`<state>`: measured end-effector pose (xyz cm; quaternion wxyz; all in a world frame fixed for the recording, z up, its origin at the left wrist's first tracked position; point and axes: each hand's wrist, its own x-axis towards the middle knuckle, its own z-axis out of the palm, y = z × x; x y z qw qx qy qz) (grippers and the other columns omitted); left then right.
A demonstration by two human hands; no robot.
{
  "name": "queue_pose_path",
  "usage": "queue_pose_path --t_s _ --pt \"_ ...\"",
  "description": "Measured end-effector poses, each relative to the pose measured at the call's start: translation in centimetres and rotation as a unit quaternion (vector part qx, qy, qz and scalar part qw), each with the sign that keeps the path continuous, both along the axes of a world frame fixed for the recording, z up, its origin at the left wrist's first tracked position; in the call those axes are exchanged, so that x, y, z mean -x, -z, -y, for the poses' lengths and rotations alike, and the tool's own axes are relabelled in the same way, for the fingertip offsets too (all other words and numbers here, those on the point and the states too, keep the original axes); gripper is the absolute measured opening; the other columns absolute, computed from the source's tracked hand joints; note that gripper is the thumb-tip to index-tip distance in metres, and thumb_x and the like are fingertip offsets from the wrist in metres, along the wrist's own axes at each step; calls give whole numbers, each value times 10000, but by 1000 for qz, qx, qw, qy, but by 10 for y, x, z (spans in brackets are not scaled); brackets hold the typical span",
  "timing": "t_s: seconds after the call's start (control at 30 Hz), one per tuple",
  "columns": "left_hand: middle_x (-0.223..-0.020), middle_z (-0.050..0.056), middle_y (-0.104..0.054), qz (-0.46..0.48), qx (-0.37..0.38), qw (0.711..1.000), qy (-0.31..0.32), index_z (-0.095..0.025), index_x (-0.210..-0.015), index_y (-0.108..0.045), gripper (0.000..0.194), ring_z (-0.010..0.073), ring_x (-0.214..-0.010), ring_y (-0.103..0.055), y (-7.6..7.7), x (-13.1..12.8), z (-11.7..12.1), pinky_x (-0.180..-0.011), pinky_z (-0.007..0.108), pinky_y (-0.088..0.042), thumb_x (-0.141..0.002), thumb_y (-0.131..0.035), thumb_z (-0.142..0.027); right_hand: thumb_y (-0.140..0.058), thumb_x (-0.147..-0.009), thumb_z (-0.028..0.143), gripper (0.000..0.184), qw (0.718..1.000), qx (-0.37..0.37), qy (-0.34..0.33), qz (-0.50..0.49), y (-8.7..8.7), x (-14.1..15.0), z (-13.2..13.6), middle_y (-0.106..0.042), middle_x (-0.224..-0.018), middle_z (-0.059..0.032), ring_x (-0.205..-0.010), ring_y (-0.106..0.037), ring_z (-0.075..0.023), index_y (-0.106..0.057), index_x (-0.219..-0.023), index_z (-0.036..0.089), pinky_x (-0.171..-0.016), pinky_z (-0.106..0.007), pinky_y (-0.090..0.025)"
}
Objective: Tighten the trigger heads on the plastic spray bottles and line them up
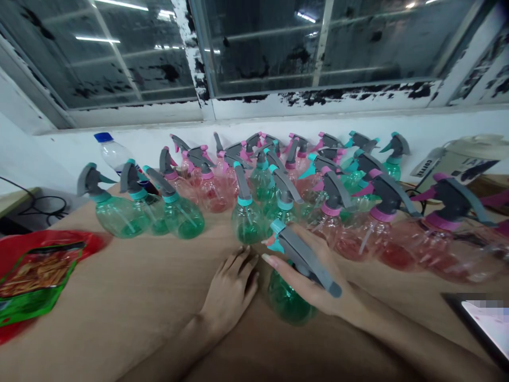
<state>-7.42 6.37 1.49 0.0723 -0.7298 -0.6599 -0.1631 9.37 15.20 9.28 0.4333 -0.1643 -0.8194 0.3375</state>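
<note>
My right hand [324, 281] is wrapped around the neck of a green spray bottle [292, 297] with a grey and turquoise trigger head. The bottle's neck is mostly hidden by the hand, and green liquid shows in its round body. My left hand [233, 289] lies palm down on the table to the left of that bottle, fingers stretched out and holding nothing. Just beyond its fingertips stands another green spray bottle [247, 223]. More green ones, such as the spray bottle [185, 217], stand farther left.
Several pink spray bottles [366, 236] crowd the right and back of the wooden table [131, 297]. A red and green snack bag [43, 276] lies at left. A blue-capped plastic bottle [113, 154] stands behind. A lit screen [487, 323] is at right, below a pale container [465, 159].
</note>
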Motion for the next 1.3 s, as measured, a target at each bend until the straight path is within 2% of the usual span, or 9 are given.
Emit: queue_pose_path --t_s 0.23,0.43,0.53,0.67,0.77,0.83,1.0,1.13,1.3 --pt "-1181 127 -583 -8 -14 1000 3 -145 -1178 -536 309 276 -1138 -515 1 0 -1 -901 464 -470 -878 -466 -174 -581 -786 240 45 1000 18 4 -1 1 -3 5 -572 -699 21 -648 -588 -135 -542 -795 220 -590 -281 -477" --pt "-1201 124 -576 -8 -34 999 11 -151 -1140 -548 276 265 -1161 -503 2 1 0 -926 463 -459 -880 -458 -172 -587 -797 272 275 999 33 -29 8 2 -6 2 -607 -901 -28 -888 -607 -201 -542 -1066 232 -768 -355 -504" --pt "-1211 134 -571 -10 -31 999 12 -138 -1155 -535 287 268 -1171 -495 2 1 1 -935 470 -452 -883 -451 -173 -573 -806 240 241 999 6 -34 3 0 -6 2 -613 -945 -34 -999 -576 -207 -545 -1045 226 -878 -357 -465" --pt "-1213 134 -569 -10 -21 1000 11 -137 -1144 -541 278 266 -1178 -490 1 0 0 -939 464 -450 -885 -447 -174 -547 -822 251 51 999 14 -30 12 3 -7 3 -599 -802 -12 -813 -610 -186 -572 -865 236 -771 -349 -503" --pt "-1202 121 -577 -6 -26 1000 12 -155 -1137 -548 274 262 -1185 -485 2 0 0 -940 456 -451 -880 -454 -174 -540 -834 284 63 999 41 -27 20 7 -6 3 -602 -759 -10 -743 -617 -182 -583 -818 240 -694 -342 -519" --pt "-1201 115 -578 -4 -28 1000 13 -161 -1137 -550 276 262 -1192 -478 2 0 0 -942 456 -449 -878 -456 -169 -540 -837 281 77 998 48 -31 18 9 -6 3 -627 -779 -11 -761 -630 -187 -599 -869 243 -704 -345 -524" --pt "-1166 115 -590 -4 -25 1000 13 -155 -1128 -554 269 264 -1161 -499 2 0 0 -927 460 -457 -880 -452 -166 -546 -819 202 289 998 40 -45 -5 4 -6 3 -661 -1007 -27 -944 -632 -190 -550 -1105 243 -826 -345 -515" --pt "-1200 144 -563 0 -10 1000 8 -128 -1151 -545 286 270 -1136 -513 -1 -1 0 -929 462 -452 -884 -446 -162 -552 -820 230 181 999 36 -34 0 2 -5 3 -660 -933 -22 -887 -641 -185 -573 -1000 241 -763 -333 -532" --pt "-1148 129 -591 -3 -17 1000 9 -142 -1150 -552 286 270 -1110 -530 0 0 -1 -889 450 -482 -884 -452 -172 -583 -806 273 53 999 34 -12 0 5 -3 5 -607 -725 14 -840 -640 -183 -556 -811 228 -699 -303 -514"
